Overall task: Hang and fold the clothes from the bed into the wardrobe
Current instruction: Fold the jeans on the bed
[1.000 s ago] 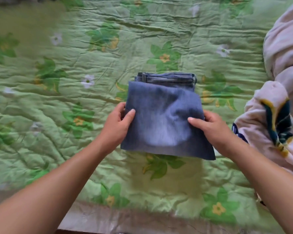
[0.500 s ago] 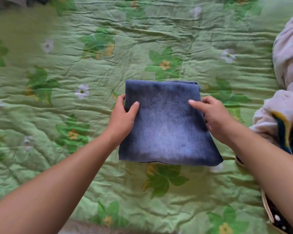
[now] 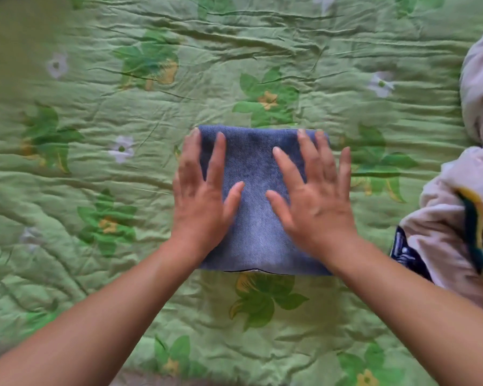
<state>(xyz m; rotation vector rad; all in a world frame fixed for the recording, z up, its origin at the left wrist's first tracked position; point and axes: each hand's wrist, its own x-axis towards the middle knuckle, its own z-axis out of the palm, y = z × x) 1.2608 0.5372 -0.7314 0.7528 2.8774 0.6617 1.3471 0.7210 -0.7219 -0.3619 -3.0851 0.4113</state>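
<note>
- The folded jeans (image 3: 255, 235) lie flat on the bed's green floral quilt (image 3: 101, 288).
- Your left hand (image 3: 204, 196) and right hand (image 3: 314, 199) press on them, fingers straight and spread, gripping nothing.
- Press evenly outward, so the edges line up squarely.

Folded jeans (image 3: 260, 201): a second ago the top flap stood short of the waistband, which showed beyond it; now the flap covers it and the bundle lies flat on the quilt (image 3: 95, 151). Left hand (image 3: 204, 199) and right hand (image 3: 315, 201) gripped the side edges before; now both lie palm-down on the denim, fingers straight and spread.
</note>
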